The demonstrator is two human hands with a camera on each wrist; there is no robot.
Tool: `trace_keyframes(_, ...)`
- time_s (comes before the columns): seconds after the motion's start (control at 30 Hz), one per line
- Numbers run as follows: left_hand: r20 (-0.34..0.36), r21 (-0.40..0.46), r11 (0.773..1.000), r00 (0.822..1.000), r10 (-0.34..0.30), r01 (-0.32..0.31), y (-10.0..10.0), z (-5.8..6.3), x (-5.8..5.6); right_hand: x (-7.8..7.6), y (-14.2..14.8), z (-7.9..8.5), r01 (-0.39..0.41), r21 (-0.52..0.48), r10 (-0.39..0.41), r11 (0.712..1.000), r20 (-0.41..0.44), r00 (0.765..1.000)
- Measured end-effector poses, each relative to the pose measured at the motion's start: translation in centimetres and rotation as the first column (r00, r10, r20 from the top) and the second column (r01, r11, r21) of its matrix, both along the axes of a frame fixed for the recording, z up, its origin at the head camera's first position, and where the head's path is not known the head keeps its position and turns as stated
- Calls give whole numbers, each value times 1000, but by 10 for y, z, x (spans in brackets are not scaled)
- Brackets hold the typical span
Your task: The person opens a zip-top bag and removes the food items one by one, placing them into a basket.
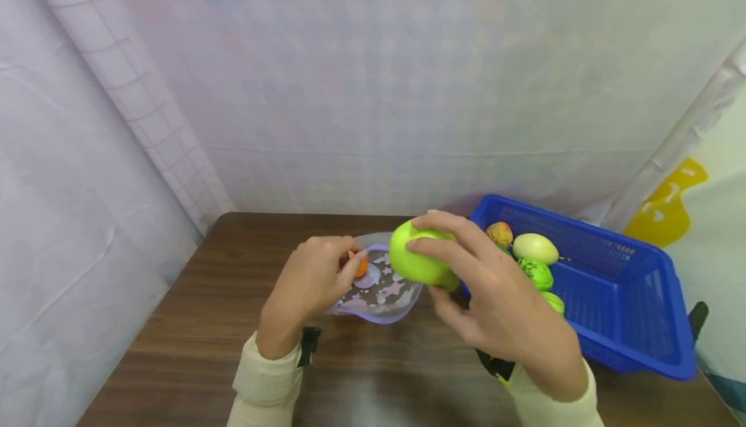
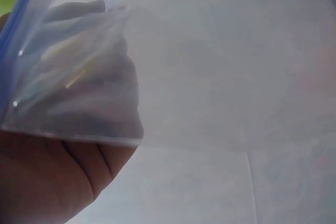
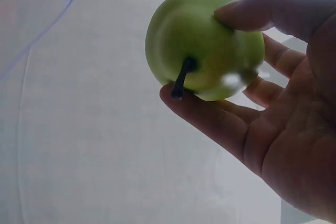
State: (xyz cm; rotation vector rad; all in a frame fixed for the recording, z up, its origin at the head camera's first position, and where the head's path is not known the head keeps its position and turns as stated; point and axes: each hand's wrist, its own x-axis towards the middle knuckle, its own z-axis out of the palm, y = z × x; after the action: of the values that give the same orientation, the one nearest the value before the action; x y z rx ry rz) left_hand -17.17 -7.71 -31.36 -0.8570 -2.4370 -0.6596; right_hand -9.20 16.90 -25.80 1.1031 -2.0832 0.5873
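Note:
My left hand [image 1: 309, 278] pinches the edge of a clear zip bag [image 1: 389, 318] with a purple rim and pale star prints. In the left wrist view the bag's clear plastic [image 2: 184, 77] hangs over part of that hand. A small orange item [image 1: 361, 266] shows right at the left fingertips. My right hand [image 1: 495, 284] grips a bright green pear [image 1: 416, 255] between thumb and fingers, up over the bag's right side. The pear's dark stem [image 3: 184, 77] points toward the camera in the right wrist view.
A blue plastic basket [image 1: 664, 310] stands on the right of the brown wooden table [image 1: 192, 336]. Along its left side lie a pale yellow fruit [image 1: 535, 249], a reddish-yellow fruit [image 1: 499, 234] and a bumpy green piece [image 1: 536, 274]. White cloth [image 1: 373, 90] hangs behind the table.

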Motion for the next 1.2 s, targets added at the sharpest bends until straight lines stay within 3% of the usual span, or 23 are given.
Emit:
trace_keyframes(0.37,-9,-4,1000,1000,2,-2,1,-1,-2,-28,21,24,89,164,-96,982,39,995)
trace_keyframes(0.67,-4,-1,1000,1000,12,-12,3,-2,-2,-58,56,32,205,292,-244,934,104,964)
trace_keyframes(0.77,4,-5,1000,1000,12,-12,3,-1,-3,-67,68,32,250,313,-306,916,144,941)
trace_keyframes(0.97,24,-13,1000,1000,14,-13,4,-1,-3,-80,96,35,319,377,-427,870,250,869)
trace_keyframes(1.2,46,-12,1000,999,13,-13,5,-1,-1,-94,132,37,368,431,-508,824,271,818)
